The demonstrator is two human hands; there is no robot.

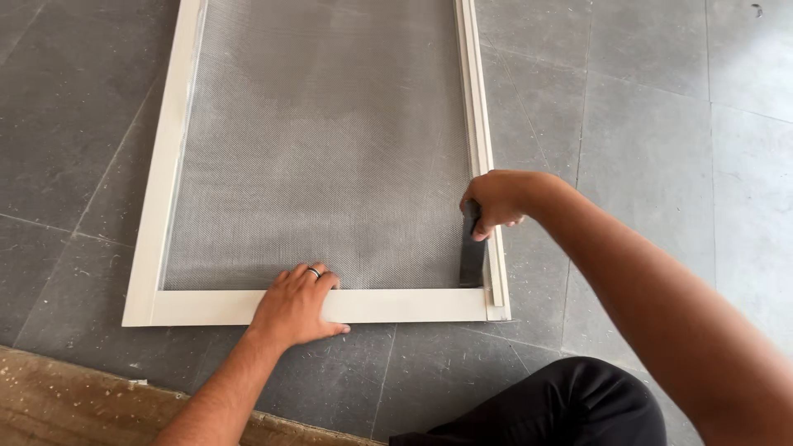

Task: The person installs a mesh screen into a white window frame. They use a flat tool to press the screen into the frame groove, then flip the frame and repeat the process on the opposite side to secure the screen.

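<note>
A big white screen frame lies flat on the grey tile floor. Grey mesh fills the inside of it.

The left hand sits at about 6 o'clock, on the bottom bar of the frame. It is open and flat, pressing down, with its fingertips touching the mesh. There is a dark ring on one finger.

The right hand is at about 3 o'clock, by the right bar. It is closed around a dark flat strip. The strip runs down along the inside of that bar to the bottom corner.

A black trouser knee shows at 5 o'clock.
</note>
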